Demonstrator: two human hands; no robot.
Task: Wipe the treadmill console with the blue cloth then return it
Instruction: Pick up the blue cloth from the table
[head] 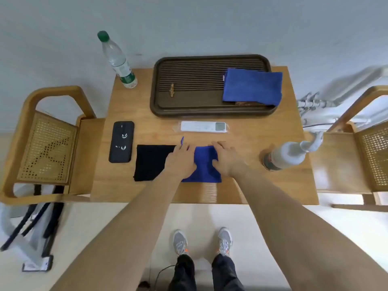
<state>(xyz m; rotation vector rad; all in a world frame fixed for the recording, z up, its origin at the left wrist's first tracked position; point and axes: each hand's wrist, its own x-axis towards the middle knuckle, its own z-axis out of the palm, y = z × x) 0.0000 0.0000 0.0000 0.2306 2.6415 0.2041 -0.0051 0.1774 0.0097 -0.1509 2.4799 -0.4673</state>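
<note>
Leftmost on the wooden table [273,185], a phone [121,141], then a black cloth [150,161] lying just beside the blue cloth [206,166]. Left hand [181,159] flat on that cloth's left edge, right hand [227,159] flat on its right; whether fingers are pinching fabric or only pressing, cannot tell. Probably pickup or set-down. Best to gather both edges together, lift clear of the black cloth, and avoid nudging the spray bottle [287,155] further right. No treadmill console in view.
</note>
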